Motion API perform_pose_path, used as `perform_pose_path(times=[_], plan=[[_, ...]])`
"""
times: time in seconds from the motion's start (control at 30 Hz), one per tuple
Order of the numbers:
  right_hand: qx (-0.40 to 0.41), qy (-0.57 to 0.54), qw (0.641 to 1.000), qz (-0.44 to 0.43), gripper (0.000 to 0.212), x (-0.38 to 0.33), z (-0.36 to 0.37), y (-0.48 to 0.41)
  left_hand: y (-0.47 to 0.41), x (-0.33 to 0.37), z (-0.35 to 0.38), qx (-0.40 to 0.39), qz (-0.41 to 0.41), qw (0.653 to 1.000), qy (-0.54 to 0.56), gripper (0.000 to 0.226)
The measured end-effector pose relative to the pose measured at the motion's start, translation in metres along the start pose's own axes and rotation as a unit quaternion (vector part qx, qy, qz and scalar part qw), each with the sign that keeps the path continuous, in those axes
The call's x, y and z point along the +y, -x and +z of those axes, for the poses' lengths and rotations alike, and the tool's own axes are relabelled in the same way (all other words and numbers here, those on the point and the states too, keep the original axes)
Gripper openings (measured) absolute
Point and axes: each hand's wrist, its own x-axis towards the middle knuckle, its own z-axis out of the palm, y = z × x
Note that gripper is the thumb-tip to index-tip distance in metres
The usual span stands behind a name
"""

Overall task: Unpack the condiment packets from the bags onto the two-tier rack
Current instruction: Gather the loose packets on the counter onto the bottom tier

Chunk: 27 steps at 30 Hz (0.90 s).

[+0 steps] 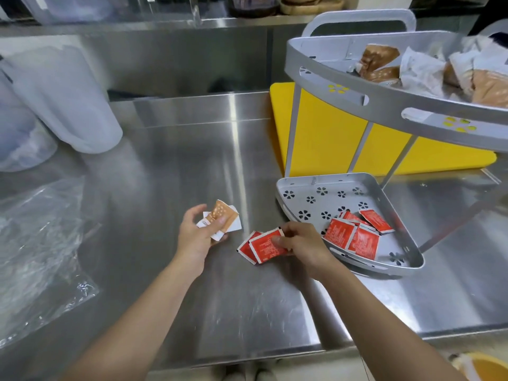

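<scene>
Stood at a steel surface point(192, 149) with both hands busy. Left hand point(196, 235) pinched shut on a small fan of orange packets point(222, 215), thumb on top, held just above the metal. Right hand point(298, 244) clamped on a few red packets point(264, 246), thumb pressing them flat, lower corners touching or nearly touching the surface, just beside the front rim of the lower tray point(409, 259) of the two-tier rack point(330, 78).

Already in that lower tray: a loose heap of red packets point(354, 232), crowded toward the near rim. Upper tray point(316, 64) loaded with brown and white sachets point(379, 61), piled toward the right. An emptied clear plastic bag point(41, 243) lay flat at the left, near two translucent containers point(68, 100); a yellow board point(330, 138) sat behind the rack.

Risks, as judged from here: slick sachets held several at once, so easily fanned apart and dropped short of the rim if the right grip loosened during the lift. Heap stacked against the near edge, so likely to spill over when more landed on top; better aimed at the bare perforated floor further back. Orange bundle presumably bound for the upper tray, across the body with the left arm; could knock the rack's post or mix with the red ones if dropped low. Colours sorted wrongly would mean picking through again.
</scene>
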Motion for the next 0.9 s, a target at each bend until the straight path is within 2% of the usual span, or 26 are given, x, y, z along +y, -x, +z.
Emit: perform_pose_path(times=[0.03,0.17,0.27,0.37,0.4,0.43,0.5,0.6,0.67,0.8,0.9], plan=[[-0.006,0.025,1.000,-0.008,0.014,-0.001,0.001,-0.002,0.000,0.001,-0.002,0.004,-0.027,0.999,0.016,0.038],[-0.007,0.148,0.988,-0.041,0.024,-0.003,0.015,-0.011,0.005,0.003,-0.005,-0.046,-0.123,0.990,0.048,0.007],[0.015,0.318,0.947,-0.052,0.027,0.001,0.029,-0.021,0.007,0.000,-0.009,-0.062,-0.156,0.983,0.069,0.006],[0.021,0.416,0.909,-0.026,0.070,0.002,0.043,-0.022,0.008,0.002,-0.014,-0.055,-0.169,0.981,0.081,0.012],[0.020,0.433,0.901,-0.023,0.075,0.002,0.046,-0.023,0.008,0.002,-0.016,-0.057,-0.170,0.980,0.087,0.015],[0.018,0.442,0.897,-0.017,0.073,0.000,0.049,-0.023,0.008,0.003,-0.017,-0.062,-0.170,0.979,0.094,0.018],[-0.003,0.438,0.899,-0.002,0.054,-0.004,0.050,-0.023,0.010,0.005,-0.018,-0.073,-0.170,0.977,0.102,0.022],[-0.056,0.362,0.931,-0.011,0.030,-0.003,0.046,-0.020,0.010,0.009,-0.016,-0.085,-0.163,0.980,0.081,0.021],[-0.055,0.310,0.948,-0.039,0.022,-0.003,0.038,-0.013,0.011,0.013,-0.010,-0.087,-0.150,0.983,0.057,0.019],[0.017,0.231,0.969,-0.085,0.020,-0.018,0.008,0.007,0.022,0.037,0.020,-0.055,-0.073,0.995,0.026,0.011],[0.109,0.159,0.976,-0.102,0.025,-0.030,-0.020,0.018,0.036,0.078,0.051,-0.052,0.070,0.996,0.025,0.016]])
